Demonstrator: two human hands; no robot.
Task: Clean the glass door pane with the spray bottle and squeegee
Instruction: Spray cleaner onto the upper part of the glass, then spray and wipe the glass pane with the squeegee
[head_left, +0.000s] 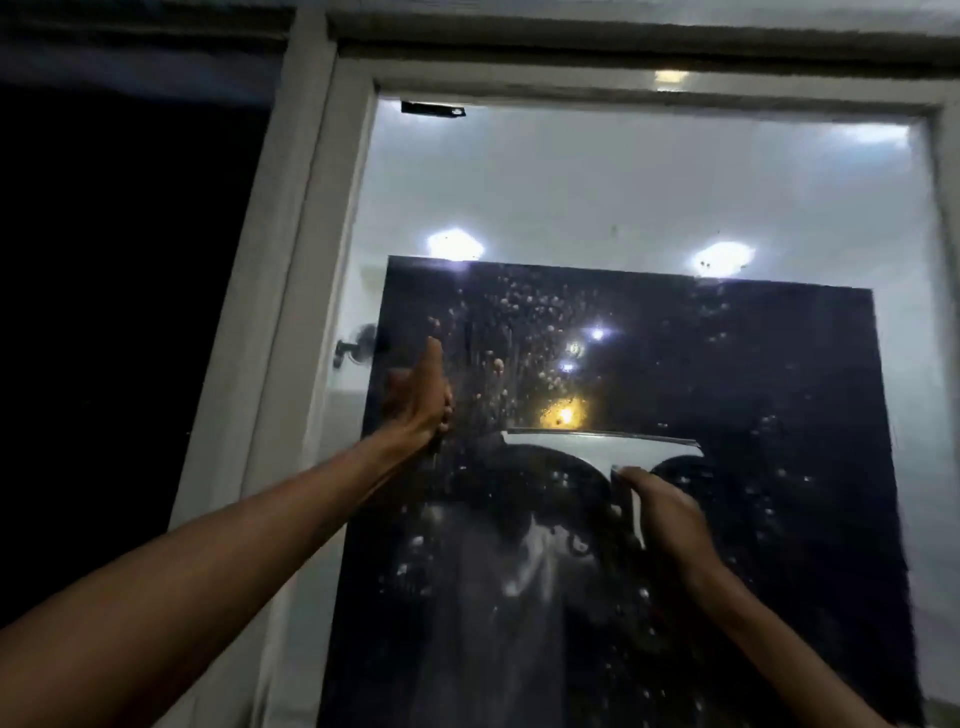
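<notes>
Wet glass pane (649, 197) in a pale door frame (291, 291): the left hand (421, 400) presses it flat-fingered; the right hand (662, 512) grips the squeegee (602, 444) against it.

Glass door pane (649, 197), upright in a pale door frame (291, 291). Water droplets (519, 312) clung to its dark middle area. A squeegee (602, 441) lay with its blade level against the glass; left hand (421, 400) rested flat on it.
</notes>
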